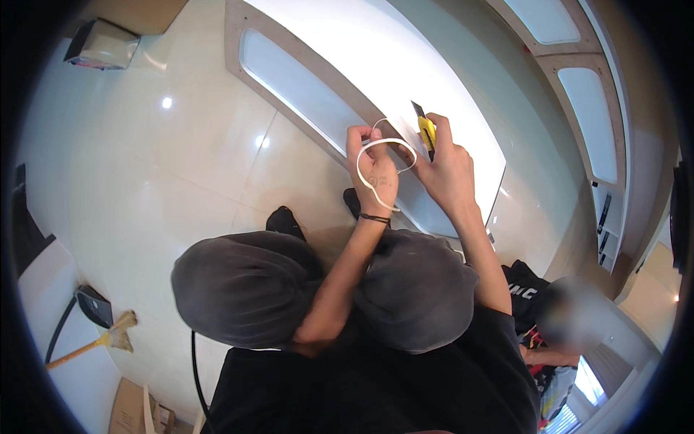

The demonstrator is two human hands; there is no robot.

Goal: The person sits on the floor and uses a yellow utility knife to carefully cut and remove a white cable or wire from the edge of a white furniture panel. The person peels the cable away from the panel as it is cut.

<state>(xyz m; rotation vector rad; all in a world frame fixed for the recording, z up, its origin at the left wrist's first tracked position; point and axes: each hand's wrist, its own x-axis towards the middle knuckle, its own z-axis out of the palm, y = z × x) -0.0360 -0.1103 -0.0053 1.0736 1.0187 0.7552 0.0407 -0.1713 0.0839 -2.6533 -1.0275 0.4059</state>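
- Left hand (pixel 377 177): fingers curled in, thumb and forefinger apparently pinched on a white strip (pixel 387 140); the grip seems meant to control the thin, springy piece.
- White strip: loops above the panel's brown near edge, one length lying over the back of the left hand toward the wrist. Probably curls by its own stiffness. Cannot tell whether any part is fixed to the panel.
- Right hand (pixel 452 173): fingers closed round a yellow utility knife (pixel 427 135), dark blade out and pointing up and away, presumably to spare the left hand. Thumb reaches toward the loop; contact unclear.
- White panel (pixel 376 50): lies beyond the feet, pale inset along its near side. Hands are nearer its lower right end than its upper left corner, likely for easy reach.
- Knees (pixel 246 289) bent and apart, leaving room for the left forearm between.
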